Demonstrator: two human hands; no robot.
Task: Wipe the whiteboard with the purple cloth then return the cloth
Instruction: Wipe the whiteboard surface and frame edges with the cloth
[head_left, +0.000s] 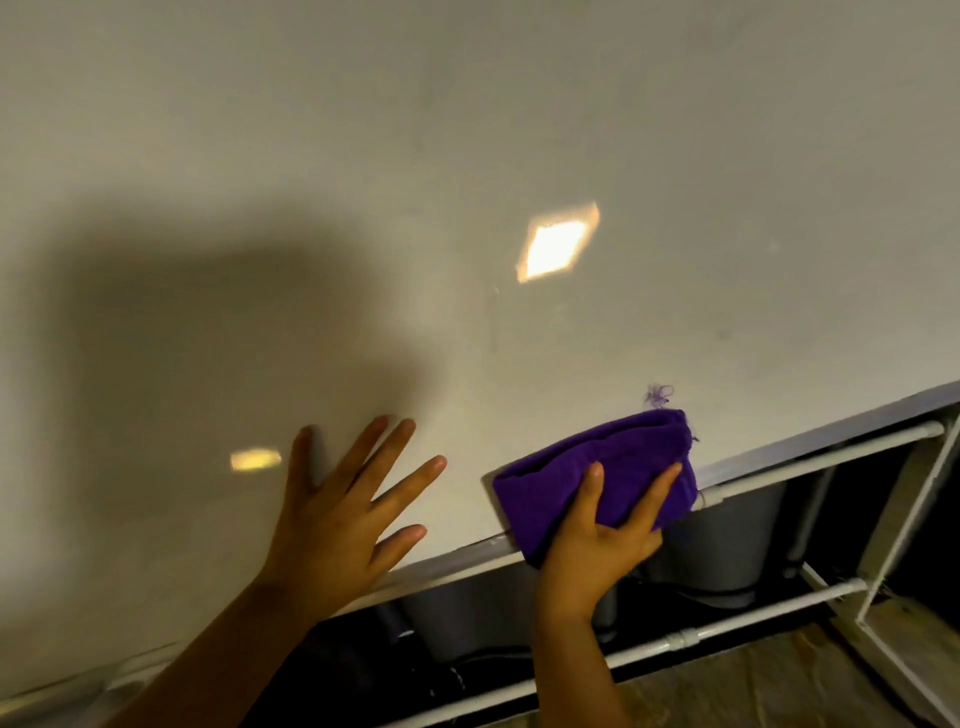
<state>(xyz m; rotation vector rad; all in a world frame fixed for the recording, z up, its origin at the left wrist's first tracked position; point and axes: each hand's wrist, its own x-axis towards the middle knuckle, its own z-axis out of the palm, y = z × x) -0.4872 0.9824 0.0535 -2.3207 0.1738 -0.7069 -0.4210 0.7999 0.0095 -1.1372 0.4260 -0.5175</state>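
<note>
The whiteboard (467, 156) fills most of the view, its lower edge running up to the right. My right hand (605, 540) presses the folded purple cloth (576, 473) flat against the board at its bottom edge, with fingers spread over the cloth. A small purple scribble (658, 396) shows on the board just above the cloth. My left hand (343, 509) lies flat on the board to the left of the cloth, fingers spread, holding nothing.
Below the board run white pipes of a frame (779, 467) and grey buckets (727, 540). A wooden floor (779, 686) shows at the bottom right. Light reflections and my shadow fall on the board.
</note>
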